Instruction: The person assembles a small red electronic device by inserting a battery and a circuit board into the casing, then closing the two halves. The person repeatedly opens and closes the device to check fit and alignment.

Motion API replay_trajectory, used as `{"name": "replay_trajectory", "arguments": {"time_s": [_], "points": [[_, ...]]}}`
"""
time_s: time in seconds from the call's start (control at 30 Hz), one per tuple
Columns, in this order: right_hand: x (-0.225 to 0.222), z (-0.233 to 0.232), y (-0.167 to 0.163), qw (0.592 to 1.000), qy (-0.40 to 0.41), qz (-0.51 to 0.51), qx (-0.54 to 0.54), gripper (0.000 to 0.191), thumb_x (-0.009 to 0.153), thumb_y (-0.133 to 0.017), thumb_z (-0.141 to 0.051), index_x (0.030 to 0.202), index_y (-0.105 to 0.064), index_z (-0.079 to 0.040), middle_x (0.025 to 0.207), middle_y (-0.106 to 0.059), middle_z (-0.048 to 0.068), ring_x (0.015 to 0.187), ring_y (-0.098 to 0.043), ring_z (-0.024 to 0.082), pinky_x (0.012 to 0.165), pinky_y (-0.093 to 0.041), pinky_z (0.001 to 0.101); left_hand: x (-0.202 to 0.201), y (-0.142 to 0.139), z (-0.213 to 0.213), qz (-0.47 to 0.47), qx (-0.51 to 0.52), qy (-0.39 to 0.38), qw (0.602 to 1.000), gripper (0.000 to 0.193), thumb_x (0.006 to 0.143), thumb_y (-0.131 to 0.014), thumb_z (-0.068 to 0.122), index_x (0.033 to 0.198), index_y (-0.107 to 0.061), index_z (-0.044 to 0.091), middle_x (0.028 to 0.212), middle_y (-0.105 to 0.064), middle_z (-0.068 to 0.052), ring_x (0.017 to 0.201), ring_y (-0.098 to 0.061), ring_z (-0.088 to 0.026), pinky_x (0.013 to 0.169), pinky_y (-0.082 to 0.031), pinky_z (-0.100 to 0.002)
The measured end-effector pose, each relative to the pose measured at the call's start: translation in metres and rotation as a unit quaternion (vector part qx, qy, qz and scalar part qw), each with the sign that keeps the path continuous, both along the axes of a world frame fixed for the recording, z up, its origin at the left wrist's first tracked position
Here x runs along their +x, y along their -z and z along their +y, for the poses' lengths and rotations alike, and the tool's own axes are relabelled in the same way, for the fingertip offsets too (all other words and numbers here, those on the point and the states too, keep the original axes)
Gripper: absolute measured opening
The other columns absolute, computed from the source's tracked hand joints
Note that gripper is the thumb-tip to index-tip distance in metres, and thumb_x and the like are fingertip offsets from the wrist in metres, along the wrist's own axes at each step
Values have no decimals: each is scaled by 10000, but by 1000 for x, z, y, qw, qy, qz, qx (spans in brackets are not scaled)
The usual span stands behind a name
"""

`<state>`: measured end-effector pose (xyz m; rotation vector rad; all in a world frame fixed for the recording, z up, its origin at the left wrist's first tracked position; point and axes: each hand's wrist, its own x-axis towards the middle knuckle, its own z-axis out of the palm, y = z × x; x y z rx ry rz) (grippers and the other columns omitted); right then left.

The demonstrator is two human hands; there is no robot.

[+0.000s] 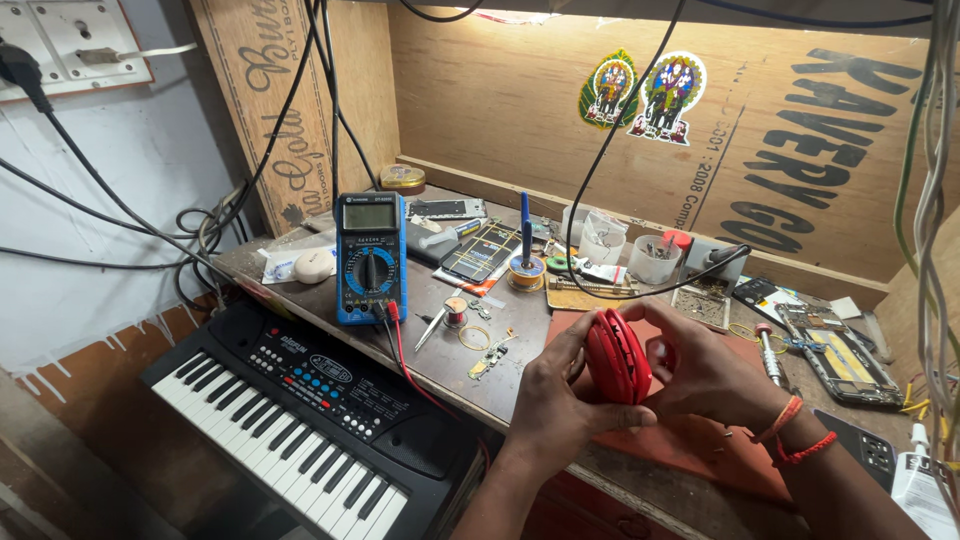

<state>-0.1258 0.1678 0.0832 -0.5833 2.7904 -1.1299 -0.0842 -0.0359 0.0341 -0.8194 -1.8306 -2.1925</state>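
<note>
- Head view: both hands hold a red plastic casing [618,356] edge-on, above the front edge of the workbench [440,350], over a red mat [700,440].
- The left hand [556,398] wraps the near side, its fingers curled under the casing and the thumb pressed along the lower rim.
- The right hand [706,374], with orange and red threads at the wrist, cups the far side; its fingertips are hidden behind the shell, so I cannot tell how they lie.
- The casing looks like a round, two-part moulded shell with a seam running around the rim. It is probably light and stiff, smooth enough to slip, and likely to crack or pop at the seam if squeezed hard.
- The safest hold seems to be across the flat faces with the palms, keeping the fingers off the seam.
- Nearby on the bench: a blue digital multimeter [370,256] with red and black leads, a solder spool [526,271] and an opened phone [838,355] to the right.
- An electronic keyboard [300,410] sits below the bench at left, well apart from the hands.
</note>
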Motion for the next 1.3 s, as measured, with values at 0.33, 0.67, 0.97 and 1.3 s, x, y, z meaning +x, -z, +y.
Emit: {"name": "replay_trajectory", "arguments": {"time_s": [0.33, 0.67, 0.97, 1.3], "points": [[-2, 4, -8, 997, -56, 19, -58, 859, 624, -909, 0, 1384, -546, -168, 1044, -634, -61, 656, -495, 23, 572, -475, 223, -3, 3, 0, 87, -104, -130, 982, 1005, 623, -962, 211, 1500, -484, 97, 1339, -606, -101, 1250, -635, -249, 1052, -552, -371], [4, 11, -17, 953, -139, 250, -99, 279, 847, -778, -68, 1125, -760, -78, 1090, -755, 11, 893, -619, 36, 673, -486, 206, -3, 8, -1, -37, -30, 34, 998, 982, 765, -839, 69, 1559, -282, 214, 1475, -506, -107, 1216, -674, -250, 900, -640, -391], [5, 3, -16, 959, -99, 234, -126, 219, 796, -804, -52, 1011, -817, -93, 1009, -774, -5, 757, -620, 45, 611, -500, 212, -9, 16, -2, 12, -35, 73, 997, 1036, 814, -813, 9, 1633, -230, 262, 1561, -417, -96, 1356, -563, -247, 1028, -608, -388], [3, 4, -12, 972, -79, 175, -137, 289, 761, -840, -86, 1047, -798, -79, 1071, -744, -27, 609, -456, 8, 497, -376, 196, -12, 21, -2, 6, -40, 69, 997, 1003, 827, -823, 50, 1609, -224, 236, 1477, -459, -114, 1229, -630, -229, 942, -633, -353]]}}
